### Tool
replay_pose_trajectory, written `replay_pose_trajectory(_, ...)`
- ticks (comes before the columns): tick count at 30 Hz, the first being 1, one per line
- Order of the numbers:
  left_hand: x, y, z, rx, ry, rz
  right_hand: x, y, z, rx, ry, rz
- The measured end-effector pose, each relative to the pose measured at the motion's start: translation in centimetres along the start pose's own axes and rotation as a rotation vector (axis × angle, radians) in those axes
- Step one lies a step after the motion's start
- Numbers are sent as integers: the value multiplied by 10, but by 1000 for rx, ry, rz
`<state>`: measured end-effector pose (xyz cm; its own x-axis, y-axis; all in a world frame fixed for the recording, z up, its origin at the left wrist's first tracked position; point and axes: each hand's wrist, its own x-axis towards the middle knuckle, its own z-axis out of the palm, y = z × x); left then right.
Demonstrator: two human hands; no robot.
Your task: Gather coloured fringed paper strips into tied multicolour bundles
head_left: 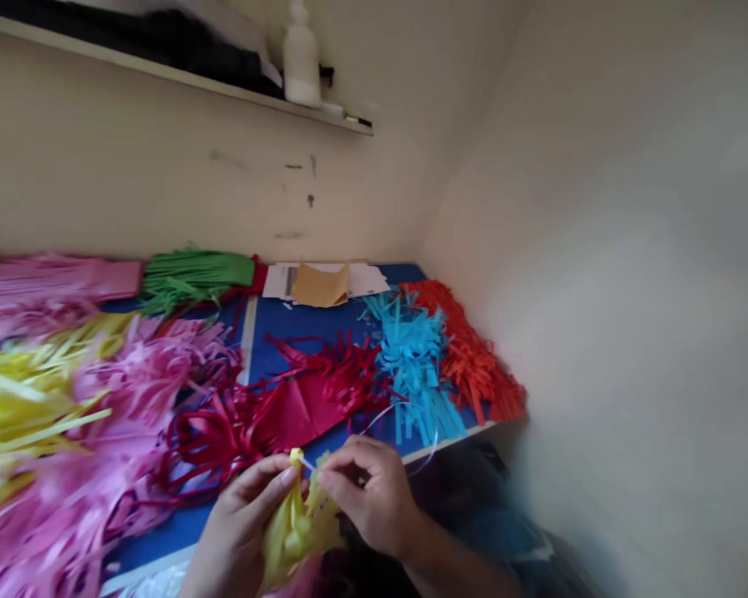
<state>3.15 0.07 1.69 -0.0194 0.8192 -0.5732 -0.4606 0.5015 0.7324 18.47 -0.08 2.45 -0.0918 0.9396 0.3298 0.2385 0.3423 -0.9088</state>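
My left hand (255,502) pinches a yellow tissue-paper tassel (294,519) near its looped top, with the fringe hanging below. Just to the right, my right hand (367,490) is closed, thumb against fingers, on a thin white string (307,463) that runs to the tassel's loop. The string's loose part arcs out behind the right hand, over the table edge. Beyond both hands lies a crimson fringed paper sheet (302,407), with its cut strips spread at both ends.
Pink (130,440) and yellow (31,399) fringed paper heaps cover the left of the blue table (274,324). Green fringed paper (199,274) and white papers (280,281) lie at the back. Blue (415,357) and orange-red (474,357) fringes sit by the right wall. Above hangs a shelf (224,89) holding a white bottle (302,62).
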Motion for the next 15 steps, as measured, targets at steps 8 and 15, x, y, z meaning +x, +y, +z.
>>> replay_pose_trajectory(8,3,-3,-12,-31,-34,-17,8,8,0,-38,-73,85)
replay_pose_trajectory(15,2,-17,-24,688,42,805,9,5,4,-73,-249,98)
